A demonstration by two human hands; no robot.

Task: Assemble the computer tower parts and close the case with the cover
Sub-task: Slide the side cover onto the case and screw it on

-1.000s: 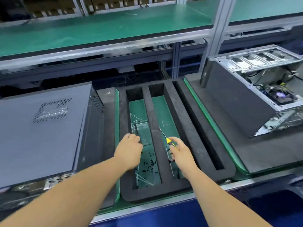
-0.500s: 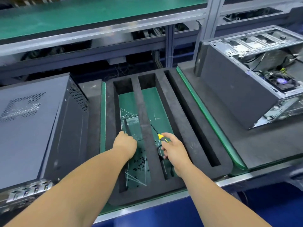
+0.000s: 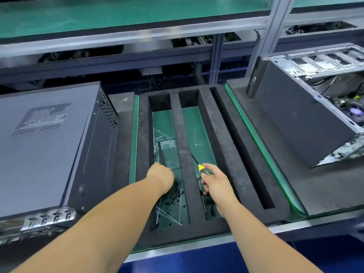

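Note:
A closed black computer tower (image 3: 45, 146) with a vented side cover lies flat at the left. An open tower (image 3: 315, 107) lies at the right, its fan and cables showing. Between them sits a black foam tray (image 3: 226, 154) with long slots. My right hand (image 3: 218, 186) grips a yellow-and-black screwdriver (image 3: 201, 168), its shaft pointing away over the second slot. My left hand (image 3: 161, 174) reaches down into the first slot, fingers curled and hidden, just above a heap of small black screws (image 3: 175, 198). Whether it holds a screw cannot be seen.
Clear plastic bags and cable ties (image 3: 167, 152) lie in the first slot. A third narrow slot (image 3: 244, 150) runs along the tray's right side. An aluminium post (image 3: 264, 36) and a green-topped shelf (image 3: 118, 12) stand behind. The bench's front edge (image 3: 197, 247) is close to me.
The view has shifted, so everything sits lower and nearer. My left hand has dipped deeper into the first slot toward the screws. My right hand keeps its grip on the screwdriver.

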